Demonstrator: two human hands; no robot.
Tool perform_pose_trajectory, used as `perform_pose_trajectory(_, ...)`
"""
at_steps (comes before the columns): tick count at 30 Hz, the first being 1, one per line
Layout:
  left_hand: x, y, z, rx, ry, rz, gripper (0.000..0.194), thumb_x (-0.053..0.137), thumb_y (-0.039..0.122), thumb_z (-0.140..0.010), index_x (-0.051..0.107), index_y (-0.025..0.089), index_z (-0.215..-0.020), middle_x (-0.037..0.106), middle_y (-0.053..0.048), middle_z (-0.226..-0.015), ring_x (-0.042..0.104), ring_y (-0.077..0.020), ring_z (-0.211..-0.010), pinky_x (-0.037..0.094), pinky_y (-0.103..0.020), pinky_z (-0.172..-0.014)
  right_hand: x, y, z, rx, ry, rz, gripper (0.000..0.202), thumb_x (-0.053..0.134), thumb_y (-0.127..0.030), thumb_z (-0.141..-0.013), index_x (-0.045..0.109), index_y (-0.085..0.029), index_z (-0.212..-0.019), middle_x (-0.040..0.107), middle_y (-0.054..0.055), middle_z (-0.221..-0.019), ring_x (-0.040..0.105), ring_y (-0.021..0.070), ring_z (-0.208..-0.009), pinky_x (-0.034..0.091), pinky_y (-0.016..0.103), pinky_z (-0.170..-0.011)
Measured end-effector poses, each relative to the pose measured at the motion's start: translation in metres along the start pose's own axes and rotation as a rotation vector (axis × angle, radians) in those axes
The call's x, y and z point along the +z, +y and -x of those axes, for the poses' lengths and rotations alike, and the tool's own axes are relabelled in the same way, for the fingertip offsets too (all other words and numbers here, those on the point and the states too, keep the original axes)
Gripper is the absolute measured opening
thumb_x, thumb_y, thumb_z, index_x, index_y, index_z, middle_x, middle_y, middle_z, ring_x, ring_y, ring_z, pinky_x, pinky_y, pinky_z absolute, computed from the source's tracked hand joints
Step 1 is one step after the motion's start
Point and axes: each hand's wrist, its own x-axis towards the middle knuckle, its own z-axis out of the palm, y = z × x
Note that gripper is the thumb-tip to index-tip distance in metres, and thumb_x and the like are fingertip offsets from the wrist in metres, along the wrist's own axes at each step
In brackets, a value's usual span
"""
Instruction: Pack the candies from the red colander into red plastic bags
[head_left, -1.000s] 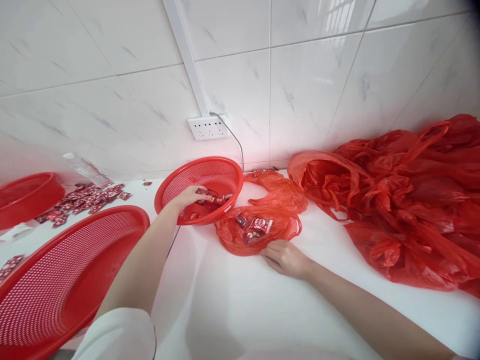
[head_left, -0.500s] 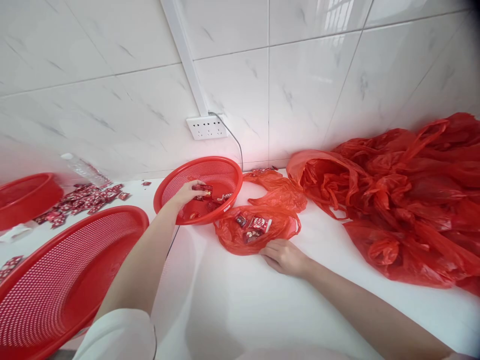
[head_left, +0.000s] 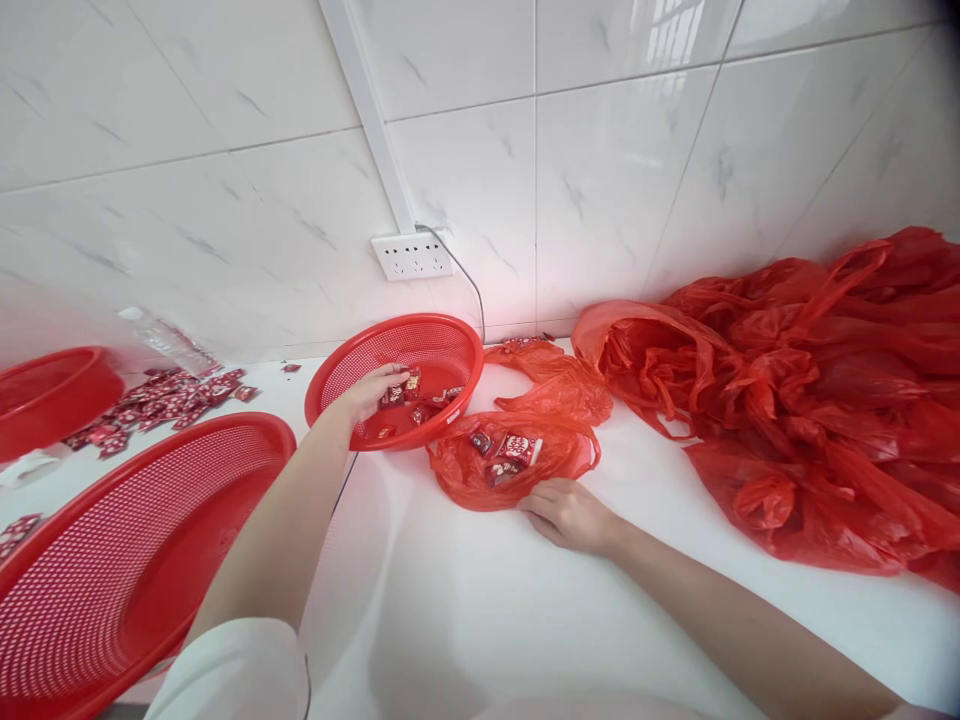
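Note:
My left hand (head_left: 369, 392) reaches into a red plastic basket (head_left: 341, 362) with mesh sides, its fingers closed on the upper edge of a small dark red snack packet (head_left: 412, 388). More small packets lie in the bottom of that basket. Just to its right is an opened red plastic bag (head_left: 450, 478), with several red and brown packets (head_left: 519, 449) inside. My right hand (head_left: 568, 514) rests at the bag's near rim, fingers pinched on the film.
A larger red basket (head_left: 67, 590) stands at the left. Behind it are a pile of small red packets (head_left: 169, 395), a clear bottle (head_left: 169, 342) and a red basin (head_left: 60, 395). Red plastic bags (head_left: 810, 400) are heaped at the right. A power socket (head_left: 412, 257) is on the tiled wall.
My left hand has shifted slightly within the basket, and the packet at its fingertips has turned to show more of its face. My right hand stays at the bag's rim.

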Motion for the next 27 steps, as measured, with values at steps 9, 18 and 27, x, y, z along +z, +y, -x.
perform_pose_trajectory(9,0.002,0.003,0.004,0.166,0.049,0.022,0.062,0.080,0.014,-0.051,0.060,0.017,-0.109,0.069,-0.004,-0.085,0.068,-0.0179,-0.074,0.056,-0.031,-0.070,0.001,0.001,0.000,-0.006,-0.001,-0.002,0.019,0.041,-0.018,-0.096,0.060,-0.018,-0.099,0.065,0.005,-0.082,0.059,0.0164,-0.074,0.046,0.029,-0.069)
perform_pose_trajectory(18,0.020,0.023,0.038,0.473,0.076,-0.044,0.056,0.083,0.035,-0.060,0.066,0.013,-0.109,0.072,-0.011,-0.106,0.066,-0.0251,-0.100,0.050,-0.040,-0.095,-0.001,0.000,0.000,-0.010,0.005,-0.014,0.020,0.040,-0.018,-0.096,0.060,-0.018,-0.100,0.066,0.006,-0.084,0.061,0.0169,-0.076,0.048,0.030,-0.071)
perform_pose_trajectory(27,0.107,0.001,0.101,0.582,-0.358,-0.387,0.042,0.065,0.036,-0.080,0.065,0.021,-0.119,0.069,-0.009,-0.118,0.064,-0.0262,-0.107,0.050,-0.038,-0.095,0.004,0.003,0.001,-0.024,0.017,-0.010,0.020,0.046,-0.016,-0.093,0.060,-0.018,-0.107,0.069,0.008,-0.094,0.063,0.0192,-0.083,0.051,0.032,-0.076)
